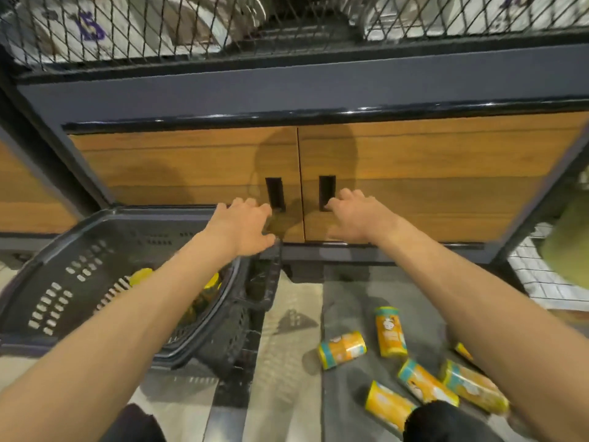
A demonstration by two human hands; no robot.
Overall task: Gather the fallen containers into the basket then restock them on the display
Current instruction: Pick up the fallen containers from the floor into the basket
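Observation:
Several orange-yellow cylindrical containers with teal ends lie on their sides on the floor at lower right; one [342,349] is nearest the basket, another [390,331] lies lengthwise beyond it. The dark plastic basket [60,260] sits on the floor at left, with yellow containers [141,276] inside, partly hidden by my left forearm. My left hand [243,226] hovers over the basket's far right corner, fingers relaxed and empty. My right hand [353,215] reaches toward the cabinet doors, fingers loose, holding nothing.
A display stand with two wooden doors [414,173] and slot handles [326,193] faces me. Wire mesh shelving [134,30] with bagged goods runs above. A wire rack [538,275] stands at right. A dark shoe [443,422] shows at the bottom.

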